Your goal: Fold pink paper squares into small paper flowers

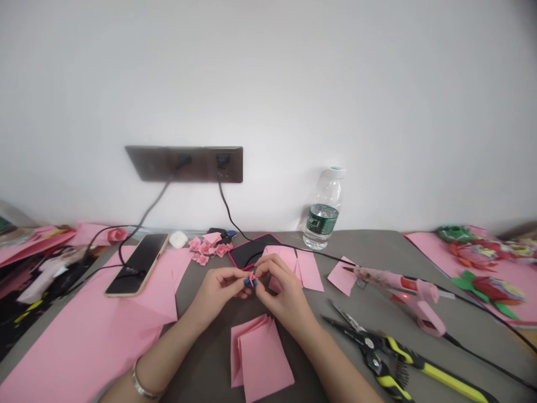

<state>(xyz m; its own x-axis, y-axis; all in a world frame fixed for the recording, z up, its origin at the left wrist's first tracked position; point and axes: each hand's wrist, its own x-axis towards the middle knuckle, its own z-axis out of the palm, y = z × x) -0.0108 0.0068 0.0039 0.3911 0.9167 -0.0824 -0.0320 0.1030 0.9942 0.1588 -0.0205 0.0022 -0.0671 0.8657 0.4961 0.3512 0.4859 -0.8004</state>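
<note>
My left hand [218, 291] and my right hand [283, 294] meet over the grey table [210, 364], fingertips pinched together on a tiny folded pink paper piece [252, 278]. Just below my hands lies a stack of folded pink paper squares [260, 358]. Behind my right hand are more pink paper squares [304, 268]. A heap of small folded pink pieces [207, 249] sits further back, to the left.
A phone [138, 263] lies on a large pink sheet [96, 330] at left; another phone in a red case [247, 252] is charging. A water bottle [324, 210], a pink glue gun [403, 294], yellow-handled pliers [390, 358] and paper flowers [486, 280] are on the right.
</note>
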